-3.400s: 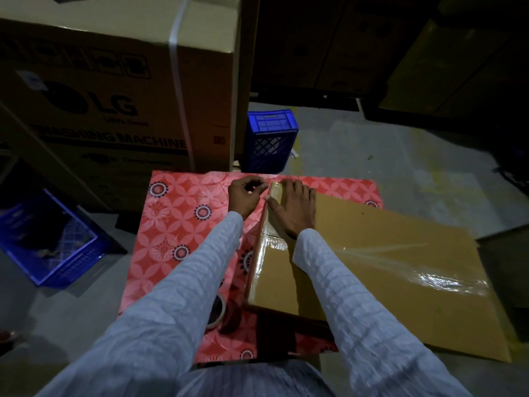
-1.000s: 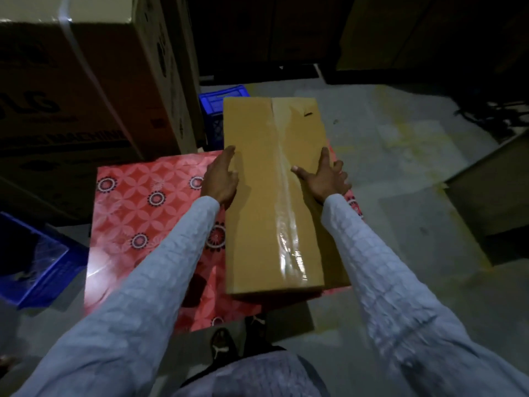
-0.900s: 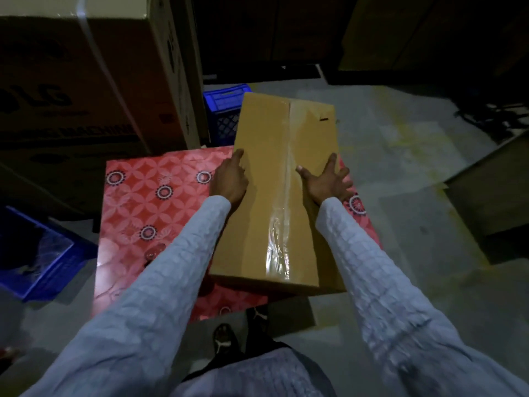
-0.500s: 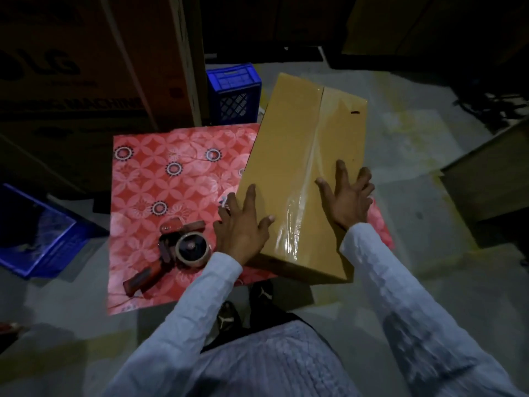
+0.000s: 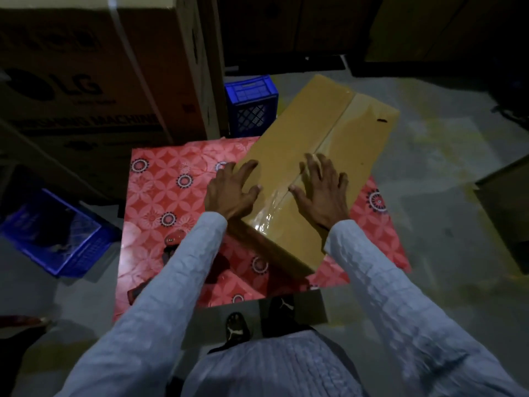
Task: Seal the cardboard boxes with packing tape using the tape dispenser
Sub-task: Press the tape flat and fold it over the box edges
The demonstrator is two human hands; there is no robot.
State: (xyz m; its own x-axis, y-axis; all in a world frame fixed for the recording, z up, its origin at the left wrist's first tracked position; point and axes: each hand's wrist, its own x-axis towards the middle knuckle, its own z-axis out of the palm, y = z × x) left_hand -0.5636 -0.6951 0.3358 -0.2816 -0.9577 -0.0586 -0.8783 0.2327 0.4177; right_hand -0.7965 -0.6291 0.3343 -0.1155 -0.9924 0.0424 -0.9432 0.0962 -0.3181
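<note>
Cardboard box [image 5: 312, 156]: lies askew on the red tabletop [image 5: 160, 196], swung round since a second ago, seam taped. Your left hand [image 5: 233, 193] and right hand [image 5: 322, 190] press flat, fingers spread, gripping nothing; top seal looks finished.

Hidden and cut-off parts around the taped box

The left sleeve [image 5: 171, 285] covers most of the red tape dispenser [image 5: 171, 242], leaving only red bits either side. The large LG carton [image 5: 86, 81] runs off the top and left edges, its lower lettering blurred. The far stacks are too dark to identify. A dark box [image 5: 506, 213] is cut by the right edge.
</note>
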